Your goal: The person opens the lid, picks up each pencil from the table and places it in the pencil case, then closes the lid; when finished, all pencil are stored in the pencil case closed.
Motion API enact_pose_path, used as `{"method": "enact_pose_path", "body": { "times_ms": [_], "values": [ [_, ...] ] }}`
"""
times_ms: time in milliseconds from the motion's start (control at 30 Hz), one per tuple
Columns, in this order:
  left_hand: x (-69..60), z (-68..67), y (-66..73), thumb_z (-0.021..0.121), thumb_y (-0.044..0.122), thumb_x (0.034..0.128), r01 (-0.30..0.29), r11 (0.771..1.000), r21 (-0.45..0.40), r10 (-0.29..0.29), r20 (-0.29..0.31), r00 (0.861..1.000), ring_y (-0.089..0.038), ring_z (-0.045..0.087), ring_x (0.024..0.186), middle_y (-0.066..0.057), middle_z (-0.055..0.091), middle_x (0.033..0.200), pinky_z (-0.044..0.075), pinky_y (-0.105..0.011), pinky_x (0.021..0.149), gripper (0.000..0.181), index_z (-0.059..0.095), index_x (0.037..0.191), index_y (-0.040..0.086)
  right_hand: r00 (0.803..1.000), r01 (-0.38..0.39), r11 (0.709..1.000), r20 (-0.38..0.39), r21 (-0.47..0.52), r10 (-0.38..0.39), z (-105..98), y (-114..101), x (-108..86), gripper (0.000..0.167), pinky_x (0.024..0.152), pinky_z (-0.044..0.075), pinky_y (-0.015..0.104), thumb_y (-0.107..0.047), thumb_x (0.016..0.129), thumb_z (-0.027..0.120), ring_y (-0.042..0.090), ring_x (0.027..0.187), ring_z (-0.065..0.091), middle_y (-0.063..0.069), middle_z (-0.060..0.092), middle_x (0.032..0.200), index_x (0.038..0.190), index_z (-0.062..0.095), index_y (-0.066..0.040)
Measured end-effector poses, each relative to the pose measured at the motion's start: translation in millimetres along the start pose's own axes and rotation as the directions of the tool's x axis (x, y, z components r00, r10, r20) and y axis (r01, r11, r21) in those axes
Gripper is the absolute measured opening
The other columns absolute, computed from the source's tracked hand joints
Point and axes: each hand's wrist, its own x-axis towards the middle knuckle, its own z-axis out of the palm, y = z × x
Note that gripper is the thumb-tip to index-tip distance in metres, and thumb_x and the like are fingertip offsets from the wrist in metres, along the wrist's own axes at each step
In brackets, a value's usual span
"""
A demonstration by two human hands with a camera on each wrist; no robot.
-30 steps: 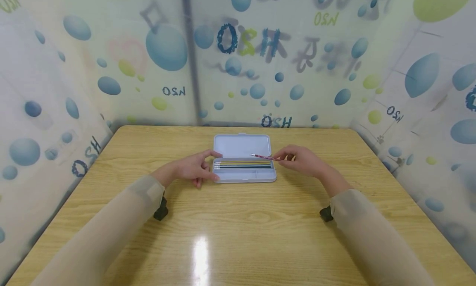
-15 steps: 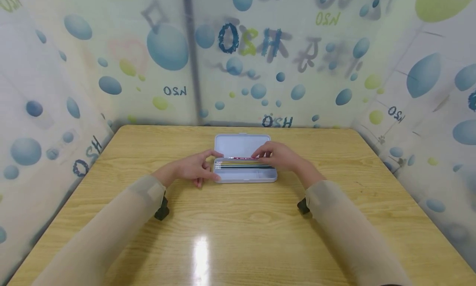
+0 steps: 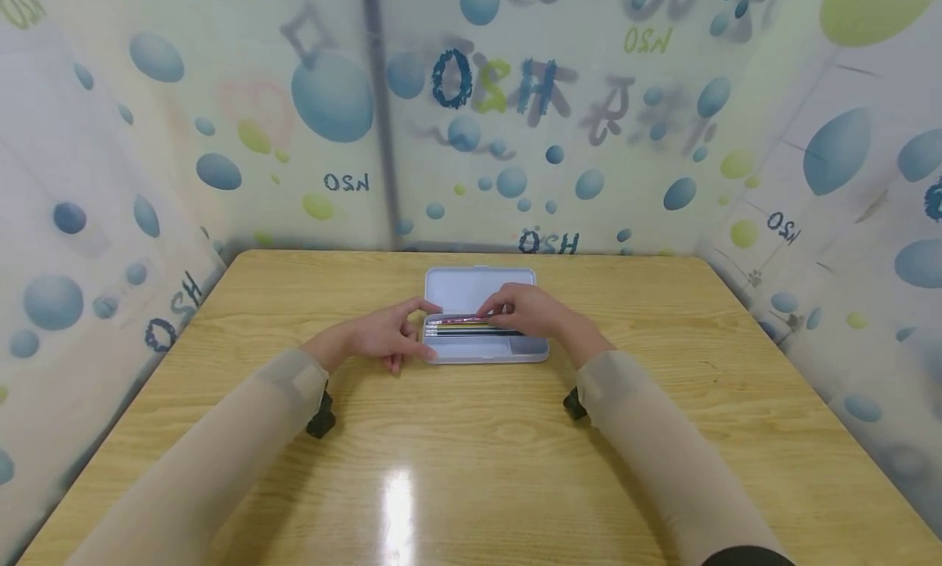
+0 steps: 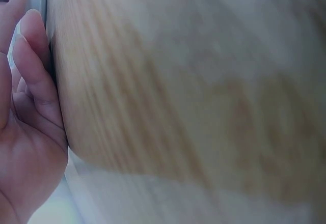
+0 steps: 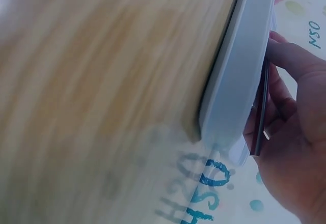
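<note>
An open pale pencil case (image 3: 467, 352) lies on the table with its lid (image 3: 458, 288) folded back. Several pencils (image 3: 445, 330) lie side by side in its long rear compartment. My right hand (image 3: 536, 311) pinches a red pencil (image 3: 458, 320) between thumb and fingers, low over that compartment along its back edge. In the right wrist view the pencil's dark end (image 5: 260, 124) sticks out under the palm beside the case wall (image 5: 239, 76). My left hand (image 3: 383, 335) holds the case's left end, thumb at the front corner, index finger at the back. My right hand hides the pencils' right ends.
The case stands on a wooden table (image 3: 471, 443), near its far edge. Patterned curtain walls (image 3: 294, 206) close in the back and both sides. A smaller compartment (image 3: 528, 346) sits at the case's front right.
My right hand has moved left with the red pencil, from beyond the case's right end to over the rear compartment. The pencil has come down lengthwise. My left hand stays put.
</note>
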Motion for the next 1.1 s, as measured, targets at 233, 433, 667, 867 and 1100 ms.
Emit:
{"method": "enact_pose_path", "body": {
  "times_ms": [233,433,667,867,1100],
  "values": [
    [3.2,1.3,0.5,0.083,0.033,0.1011,-0.004,1.0,0.008,0.004,-0.008,1.0,-0.014,0.063,0.052,0.0,0.061,0.071,0.051,-0.025,0.053,0.085,0.031,0.167,0.023,0.999,-0.019,1.0,0.037,-0.009,0.019,0,-8,4.5,0.02,0.102,0.055,0.043,-0.018,0.108,0.072,0.022,0.108,0.063,0.003,0.072,0.117,0.123,0.083,-0.025],
    [4.2,0.9,1.6,0.083,0.033,0.1009,0.004,1.0,0.007,-0.004,-0.009,1.0,-0.014,0.063,0.052,-0.001,0.061,0.071,0.052,-0.025,0.052,0.086,0.03,0.168,0.023,0.999,-0.015,1.0,0.031,-0.005,0.015,-1,-8,3.1,0.022,0.103,0.056,0.043,-0.016,0.108,0.071,0.022,0.109,0.064,0.005,0.072,0.118,0.127,0.082,-0.021],
    [1.7,1.4,1.0,0.084,0.035,0.1004,0.009,1.0,0.03,-0.008,-0.022,1.0,-0.016,0.063,0.053,-0.002,0.061,0.072,0.054,-0.026,0.055,0.087,0.031,0.168,0.025,0.999,-0.039,0.999,-0.02,0.027,0.04,-5,-1,-10.7,0.024,0.094,0.056,0.038,-0.019,0.108,0.073,0.02,0.107,0.064,0.002,0.072,0.119,0.13,0.08,-0.024],
    [-1.1,3.4,1.2,0.085,0.036,0.0987,0.004,0.999,0.042,-0.003,-0.041,0.999,-0.018,0.067,0.057,-0.004,0.064,0.074,0.057,-0.029,0.058,0.089,0.031,0.169,0.027,0.997,-0.042,0.997,-0.062,0.069,0.046,-14,10,-33.1,0.024,0.087,0.055,0.035,-0.021,0.108,0.073,0.019,0.102,0.063,0.001,0.074,0.12,0.13,0.08,-0.02],
    [-4.8,3.4,1.9,0.085,0.038,0.0992,-0.014,0.999,0.036,0.017,-0.062,0.998,-0.023,0.072,0.064,-0.006,0.066,0.079,0.062,-0.034,0.062,0.098,0.023,0.174,0.027,0.991,-0.081,0.992,-0.1,0.097,0.091,-23,29,-60.0,0.026,0.091,0.055,0.037,-0.02,0.108,0.072,0.022,0.105,0.064,0.004,0.075,0.116,0.132,0.079,-0.013]
  ]
}}
